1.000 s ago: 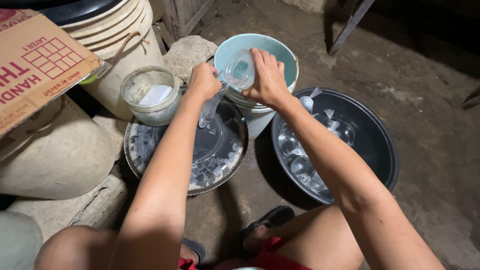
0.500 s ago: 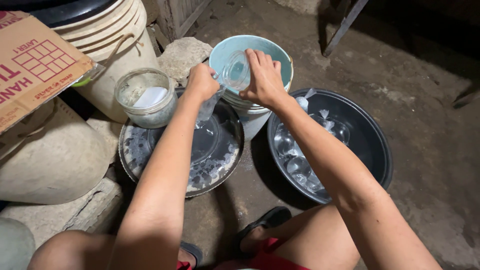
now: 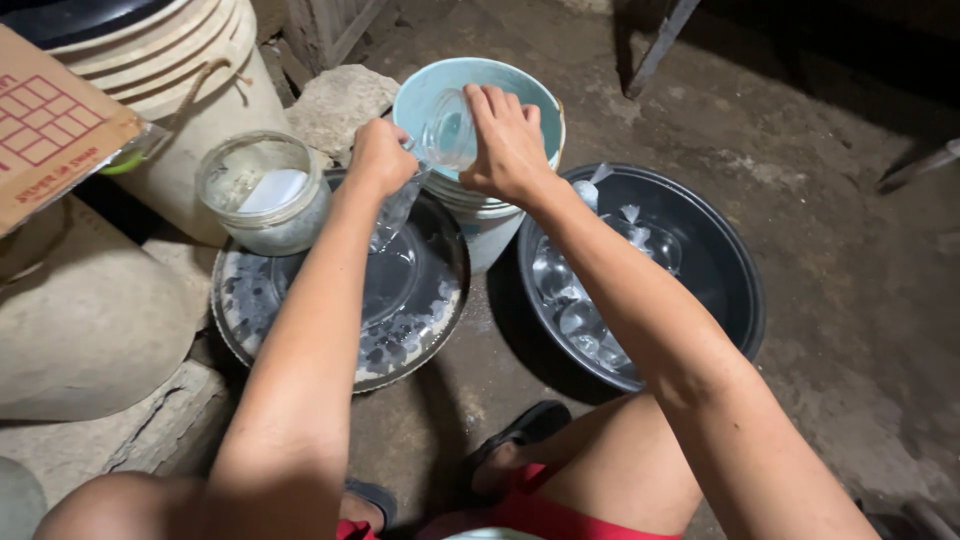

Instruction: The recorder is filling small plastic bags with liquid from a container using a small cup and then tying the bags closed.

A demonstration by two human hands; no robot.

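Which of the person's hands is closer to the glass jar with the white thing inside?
Left. The left hand grips a thin clear bag just right of the glass jar. The right hand is farther off, tipping a clear cup over the blue bucket.

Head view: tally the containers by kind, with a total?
Buckets: 2, one pale blue bucket under the hands, one cream bucket at top left.
Basins and pans: 2, a black basin holding filled clear bags, a round metal tray.
Glass jars: 1, the jar standing on the tray.
Clear cups: 1, tipped in the right hand.
Total: 6.
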